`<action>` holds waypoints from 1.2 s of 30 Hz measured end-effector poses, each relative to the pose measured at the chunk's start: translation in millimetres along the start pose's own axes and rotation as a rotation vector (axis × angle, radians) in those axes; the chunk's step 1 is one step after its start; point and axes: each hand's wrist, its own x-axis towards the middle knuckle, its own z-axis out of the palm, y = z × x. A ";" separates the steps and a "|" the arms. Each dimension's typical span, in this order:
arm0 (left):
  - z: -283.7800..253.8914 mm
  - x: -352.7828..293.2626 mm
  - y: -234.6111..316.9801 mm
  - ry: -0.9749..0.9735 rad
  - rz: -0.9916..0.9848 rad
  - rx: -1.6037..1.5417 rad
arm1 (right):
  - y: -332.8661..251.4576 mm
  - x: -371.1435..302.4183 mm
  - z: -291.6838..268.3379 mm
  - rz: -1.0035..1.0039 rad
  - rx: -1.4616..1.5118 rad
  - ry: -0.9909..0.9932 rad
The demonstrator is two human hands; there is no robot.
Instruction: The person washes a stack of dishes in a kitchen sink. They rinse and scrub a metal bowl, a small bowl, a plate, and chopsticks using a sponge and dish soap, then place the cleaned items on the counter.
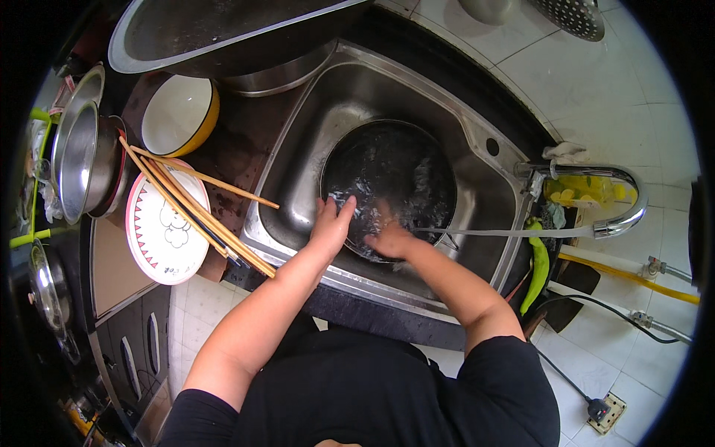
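A round black pan (402,160) with water in it sits in the steel sink (298,179). At its near left rim, my left hand (333,226) is closed over the edge, with the thumb on the inner side and fingers on the outer side. My right hand (391,237) reaches into the pan near its front right edge, thumb and fingers apart. Its fingertips are blurred in the moving water, and no cloth or tool shows in it. A thin stream from the chrome faucet (629,205) runs into the pan beside this hand.
Several wooden chopsticks (197,212) lie across a white plate (160,253) left of the sink, overhanging the counter edge near my left forearm. Behind them stand a yellow bowl (175,115) and steel bowls (78,164). A large dark pot (216,37) is at the back left. Right lies a green pepper (538,268).
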 end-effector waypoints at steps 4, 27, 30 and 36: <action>5.0 1.1 -1.4 -0.043 0.006 0.027 | -6.4 80.7 43.7 -0.225 -0.082 0.124; 11.5 -13.3 1.8 -0.174 0.364 0.845 | 41.8 -57.9 -3.8 -0.046 0.403 0.590; 18.1 -7.0 11.2 -0.223 0.340 1.132 | 68.2 -79.0 -14.8 0.200 0.027 0.937; 35.4 33.0 15.3 -0.186 0.172 1.121 | 137.4 -50.4 -6.2 0.417 0.434 0.530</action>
